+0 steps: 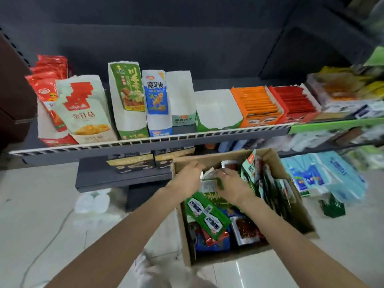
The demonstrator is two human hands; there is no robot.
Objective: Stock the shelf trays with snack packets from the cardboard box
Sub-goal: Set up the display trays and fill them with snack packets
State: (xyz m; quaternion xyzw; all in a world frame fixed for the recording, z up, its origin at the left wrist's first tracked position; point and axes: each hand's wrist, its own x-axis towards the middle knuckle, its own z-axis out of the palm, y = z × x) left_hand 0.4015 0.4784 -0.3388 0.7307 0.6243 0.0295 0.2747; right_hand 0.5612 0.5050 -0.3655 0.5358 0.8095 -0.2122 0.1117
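Note:
An open cardboard box (295, 196) stands on the floor below the shelf, filled with several snack packets in green, red and blue. Both hands reach into its far end. My left hand (188, 177) and my right hand (231, 183) together grip a bundle of green packets (209, 185) between them. A long green packet strip (205, 215) lies across the pile just below the hands. On the shelf above stand paper trays: an empty white-and-green tray (216, 111) and a tall empty white tray (180, 96) near the middle.
Filled trays line the shelf (145, 142): red packets at the left, a green (126, 96) and a blue tray, orange (257, 104) and red (295, 100) ones to the right. Blue tissue packs (324, 173) lie right of the box. A white cable runs over the floor at left.

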